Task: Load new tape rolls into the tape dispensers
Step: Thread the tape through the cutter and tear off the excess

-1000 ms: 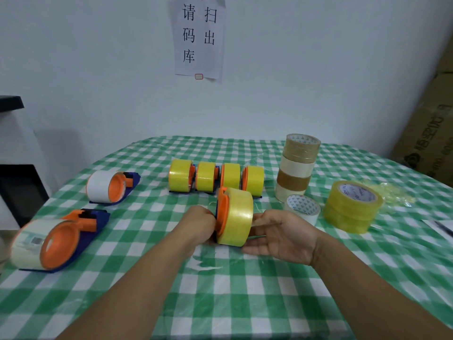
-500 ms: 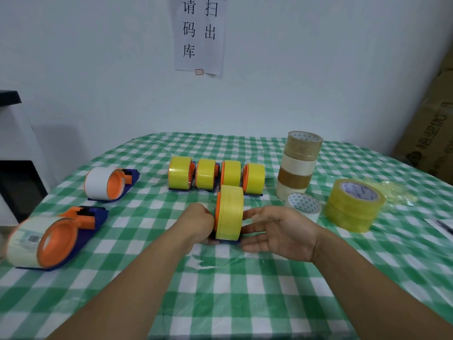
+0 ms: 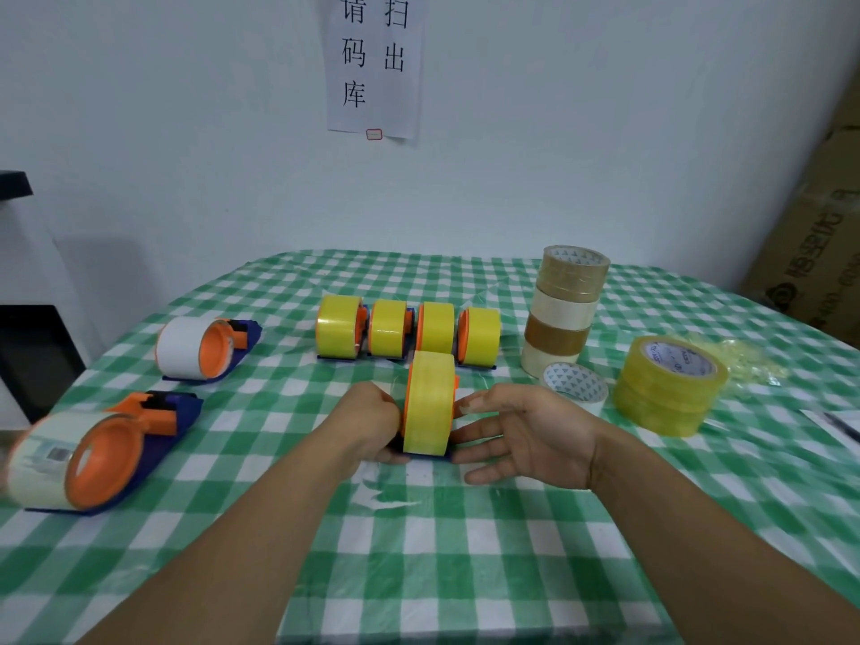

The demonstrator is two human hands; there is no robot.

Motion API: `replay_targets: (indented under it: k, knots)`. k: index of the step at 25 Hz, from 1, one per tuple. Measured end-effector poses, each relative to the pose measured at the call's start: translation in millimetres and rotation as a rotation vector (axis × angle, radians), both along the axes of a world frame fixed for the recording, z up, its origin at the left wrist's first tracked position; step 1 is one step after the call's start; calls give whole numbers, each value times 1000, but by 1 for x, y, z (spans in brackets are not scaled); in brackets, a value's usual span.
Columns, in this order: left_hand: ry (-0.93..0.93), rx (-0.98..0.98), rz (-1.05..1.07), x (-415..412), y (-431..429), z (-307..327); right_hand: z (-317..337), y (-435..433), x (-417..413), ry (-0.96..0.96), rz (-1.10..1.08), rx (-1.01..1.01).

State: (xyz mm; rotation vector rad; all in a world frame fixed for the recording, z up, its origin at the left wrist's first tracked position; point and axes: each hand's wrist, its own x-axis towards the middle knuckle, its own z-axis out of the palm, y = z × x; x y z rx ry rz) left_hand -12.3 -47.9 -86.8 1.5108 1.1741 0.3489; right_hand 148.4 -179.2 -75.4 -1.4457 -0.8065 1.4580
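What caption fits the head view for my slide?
Left hand grips a dispenser loaded with yellow tape; open right hand steadies it on the checked table.

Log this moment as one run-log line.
tape roll: on dispenser, upright | left hand: holds dispenser | right hand: open, touches roll | behind: four loaded dispensers

Bright, even, diffuse light, prob. from overhead; no hard hotspots. Shadows are soft: a faint one on the counter (image 3: 419,574) under the centre dispenser (image 3: 428,407), and a gray patch low on the wall (image 3: 605,132) at left. The wall has a cool bluish cast. Mild sheen on the 4 yellow rolls (image 3: 337,325) behind. Centre is sharp; the big dispenser (image 3: 79,458) at the left edge is smeared w/ blur. Wide-angle lens bends the edges: the counter rim curves and the cardboard box (image 3: 819,235) at right leans inward.
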Motion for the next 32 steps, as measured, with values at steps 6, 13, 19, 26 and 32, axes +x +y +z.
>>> replay_targets:
  k: [6, 13, 19, 26, 32]
  knots:
    - [61, 1, 6, -1, 0, 0, 4, -1, -3, -27, -12, -5]
    - [65, 245, 70, -7, 1, 15, 29, -3, -9, -155, -104, 16]
    - [-337, 502, 152, -12, -50, 76, 47, 0, -26, -417, -360, 229]
    - [-539, -66, 52, -8, -99, 73, 40, -15, -43, -691, -622, 507]
    - [-570, -18, 82, 9, -109, 64, 34, -28, -35, -480, -644, 423]
